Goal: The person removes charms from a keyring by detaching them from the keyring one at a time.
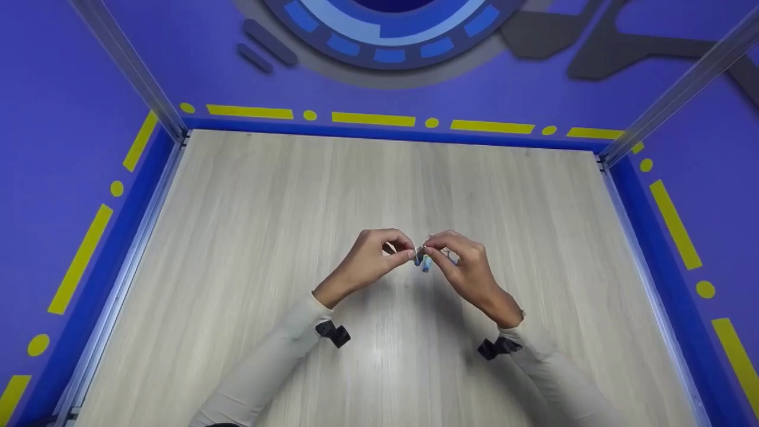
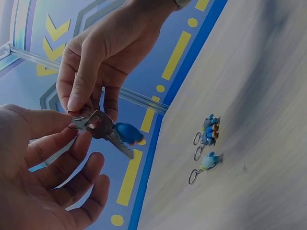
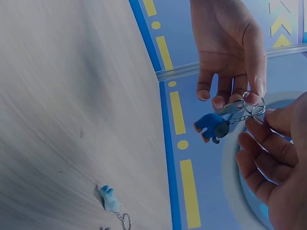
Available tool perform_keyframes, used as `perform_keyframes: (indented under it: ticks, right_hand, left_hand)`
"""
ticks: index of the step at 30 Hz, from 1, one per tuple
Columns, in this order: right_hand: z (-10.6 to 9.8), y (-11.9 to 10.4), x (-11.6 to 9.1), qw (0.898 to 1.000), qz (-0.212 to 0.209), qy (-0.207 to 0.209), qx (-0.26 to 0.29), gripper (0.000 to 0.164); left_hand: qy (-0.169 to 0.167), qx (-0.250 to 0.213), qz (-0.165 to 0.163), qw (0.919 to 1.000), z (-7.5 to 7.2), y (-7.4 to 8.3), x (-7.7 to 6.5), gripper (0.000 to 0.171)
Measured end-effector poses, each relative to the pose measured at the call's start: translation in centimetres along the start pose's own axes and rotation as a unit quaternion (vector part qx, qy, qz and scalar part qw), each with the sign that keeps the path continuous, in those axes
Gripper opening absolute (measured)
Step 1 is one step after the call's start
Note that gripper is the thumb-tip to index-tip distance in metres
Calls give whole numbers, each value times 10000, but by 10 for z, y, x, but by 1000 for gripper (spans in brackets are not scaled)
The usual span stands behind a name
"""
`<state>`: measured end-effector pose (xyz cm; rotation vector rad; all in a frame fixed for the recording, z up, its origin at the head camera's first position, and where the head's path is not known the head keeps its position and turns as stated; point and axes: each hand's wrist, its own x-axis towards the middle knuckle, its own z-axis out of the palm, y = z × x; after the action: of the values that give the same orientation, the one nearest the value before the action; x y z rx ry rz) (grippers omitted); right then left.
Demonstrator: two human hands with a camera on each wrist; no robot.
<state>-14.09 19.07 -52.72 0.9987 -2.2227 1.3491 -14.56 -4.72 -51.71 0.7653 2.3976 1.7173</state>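
Observation:
Above the table, my left hand (image 1: 372, 254) and my right hand (image 1: 467, 264) meet fingertip to fingertip. Each pinches metal rings (image 3: 254, 106) between thumb and index finger. A metal key (image 2: 101, 125) with a dark, round head hangs from the rings. Beside it dangles a small blue figure (image 3: 212, 126) with orange feet, joined to the rings by a short chain. In the left wrist view, the other fingers of my left hand (image 2: 53, 177) are spread and loosely bent. Which ring each hand pinches I cannot tell.
On the wood-grain table (image 1: 296, 190) lie more keychains: a light-blue figure (image 2: 209, 161) with its ring, and darker blue figures (image 2: 210, 130) beside it. In the head view my right hand partly hides them. Blue panels (image 1: 391, 101) with yellow marks stand around the table.

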Motion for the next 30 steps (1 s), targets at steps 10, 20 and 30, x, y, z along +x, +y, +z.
perform_keyframes:
  ticks: [10,20,30]
  right_hand:
    - [-1,0,-1,9988,-323,-181,-318,20]
    - [-2,3,-1,9987,-376,-114,-323,19]
    - [-4,7,-7,10000,-18,20,35,19]
  left_hand:
    - [-231,207,-155,9994,2,2,3,6]
    - [-37,116,3,9999,4,3,4,5]
    - [22,-351,130,9993,2,-1,1,5]
